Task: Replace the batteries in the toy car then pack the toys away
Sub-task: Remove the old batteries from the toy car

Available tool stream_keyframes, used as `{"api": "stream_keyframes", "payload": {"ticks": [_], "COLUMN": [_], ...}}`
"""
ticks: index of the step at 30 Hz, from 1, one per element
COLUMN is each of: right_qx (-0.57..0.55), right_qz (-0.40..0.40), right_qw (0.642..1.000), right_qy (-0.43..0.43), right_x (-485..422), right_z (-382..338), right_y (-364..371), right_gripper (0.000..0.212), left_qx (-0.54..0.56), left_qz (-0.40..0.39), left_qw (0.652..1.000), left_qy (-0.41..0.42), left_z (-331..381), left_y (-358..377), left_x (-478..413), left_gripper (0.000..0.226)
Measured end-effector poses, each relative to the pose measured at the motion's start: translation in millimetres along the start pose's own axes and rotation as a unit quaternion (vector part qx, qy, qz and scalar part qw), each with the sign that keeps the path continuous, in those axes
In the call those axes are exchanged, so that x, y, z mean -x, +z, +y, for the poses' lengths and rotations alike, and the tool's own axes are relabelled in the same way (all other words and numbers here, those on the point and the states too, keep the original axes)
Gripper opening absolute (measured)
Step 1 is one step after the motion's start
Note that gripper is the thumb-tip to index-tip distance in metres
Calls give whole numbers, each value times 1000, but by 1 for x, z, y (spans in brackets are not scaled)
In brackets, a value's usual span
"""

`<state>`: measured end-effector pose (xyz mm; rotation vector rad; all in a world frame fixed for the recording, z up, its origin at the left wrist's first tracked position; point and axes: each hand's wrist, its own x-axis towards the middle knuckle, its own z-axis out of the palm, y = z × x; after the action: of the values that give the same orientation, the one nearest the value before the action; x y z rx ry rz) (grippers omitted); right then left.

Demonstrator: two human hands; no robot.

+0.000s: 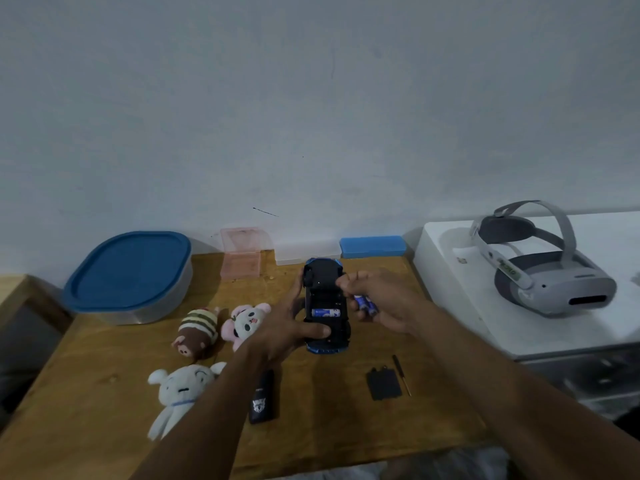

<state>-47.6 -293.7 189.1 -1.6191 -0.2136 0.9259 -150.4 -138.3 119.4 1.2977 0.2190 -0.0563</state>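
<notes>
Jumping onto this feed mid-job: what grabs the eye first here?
Centre table, the left hand holds the car belly-up with one battery in its open bay, while the right hand pinches more batteries beside it. The cover and screwdriver lie on the table at near right. Three plush toys wait at left, in front of a blue-lidded tub.
</notes>
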Motion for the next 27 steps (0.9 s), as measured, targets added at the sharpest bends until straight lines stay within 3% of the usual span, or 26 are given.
{"api": "stream_keyframes", "payload": {"ticks": [6, 13, 21, 27], "right_qx": [137, 124, -27, 23], "right_qz": [78, 97, 77, 110], "right_qw": [987, 987, 995, 994], "right_qy": [13, 32, 61, 11], "right_x": [-3, -4, -5, -2], "right_z": [11, 8, 9, 9], "right_y": [8, 18, 10, 14], "right_gripper": [28, 18, 18, 14], "left_qx": [-49, -101, -53, -45], "left_qz": [85, 131, 106, 104], "left_qw": [994, 982, 988, 990], "left_qy": [41, 89, 97, 85], "left_z": [-5, -6, -3, -3], "left_y": [-1, 5, 0, 0], "left_x": [-6, -6, -7, -4], "left_gripper": [114, 111, 101, 102]}}
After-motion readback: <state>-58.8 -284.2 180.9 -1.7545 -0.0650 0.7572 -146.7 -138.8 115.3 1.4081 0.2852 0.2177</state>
